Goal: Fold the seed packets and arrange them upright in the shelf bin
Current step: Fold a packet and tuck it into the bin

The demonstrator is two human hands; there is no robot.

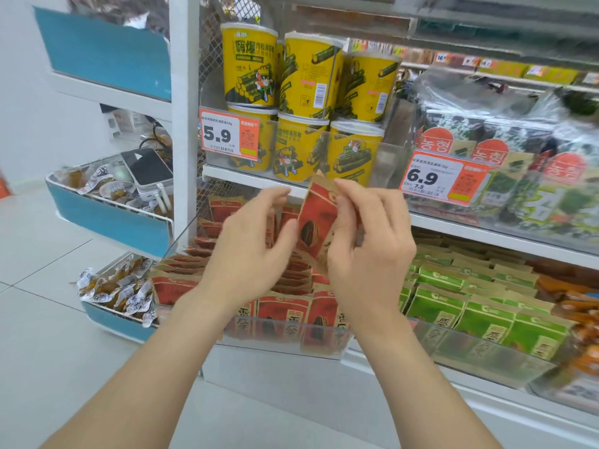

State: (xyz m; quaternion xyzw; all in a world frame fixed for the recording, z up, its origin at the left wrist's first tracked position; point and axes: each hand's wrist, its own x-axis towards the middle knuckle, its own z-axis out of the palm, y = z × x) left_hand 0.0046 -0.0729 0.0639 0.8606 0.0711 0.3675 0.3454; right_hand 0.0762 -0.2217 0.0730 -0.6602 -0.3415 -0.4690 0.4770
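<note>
Beyond the bare forearms (162, 367), the right hand (369, 247) pinches the red-and-brown paper seed packet (312, 222) upright, long axis near vertical, above the clear plastic shelf bin (285, 340), while the left hand (252, 244), fingers loosely spread, hovers just left, thumb at its edge.

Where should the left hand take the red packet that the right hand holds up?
Pinch the red packet by its free left edge with the left hand, coming from the left: it stands upright, and the right hand covers its right side.
</note>
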